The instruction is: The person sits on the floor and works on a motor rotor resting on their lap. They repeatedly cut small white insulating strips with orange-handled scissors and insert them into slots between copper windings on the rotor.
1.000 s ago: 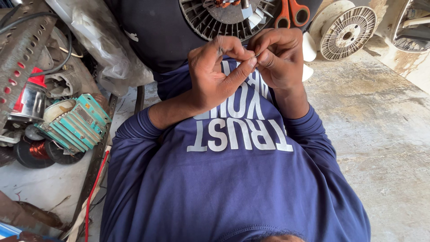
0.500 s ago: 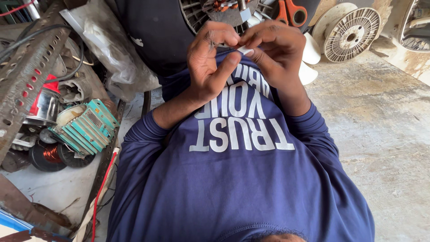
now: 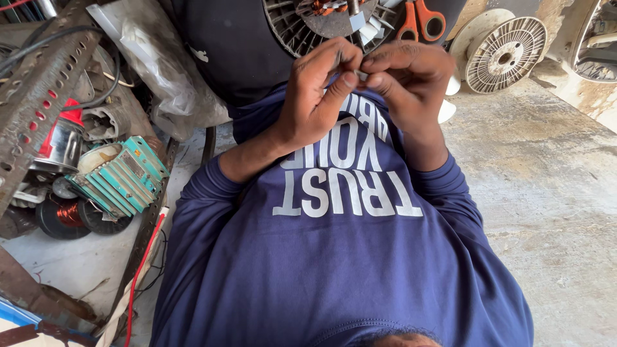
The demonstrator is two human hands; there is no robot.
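My left hand (image 3: 316, 96) and my right hand (image 3: 406, 80) meet fingertip to fingertip in front of my chest, over my dark blue long-sleeved shirt (image 3: 334, 257). Both pinch a small thin thing between thumb and forefinger; it is too small to name. Just beyond the fingers lies a round grey motor stator (image 3: 321, 19) with copper windings and a shaft, resting on dark cloth. Orange-handled scissors (image 3: 421, 19) lie to its right.
At the left stand a teal finned motor housing (image 3: 122, 177), a spool of copper wire (image 3: 64, 215), a perforated metal bar (image 3: 45, 83) and a crumpled plastic bag (image 3: 154, 71). A white empty wire reel (image 3: 504, 54) sits top right on the concrete floor (image 3: 546, 193).
The view has shifted; my hands now sit higher in the frame, closer to the stator. Both keep pinching the small thing.
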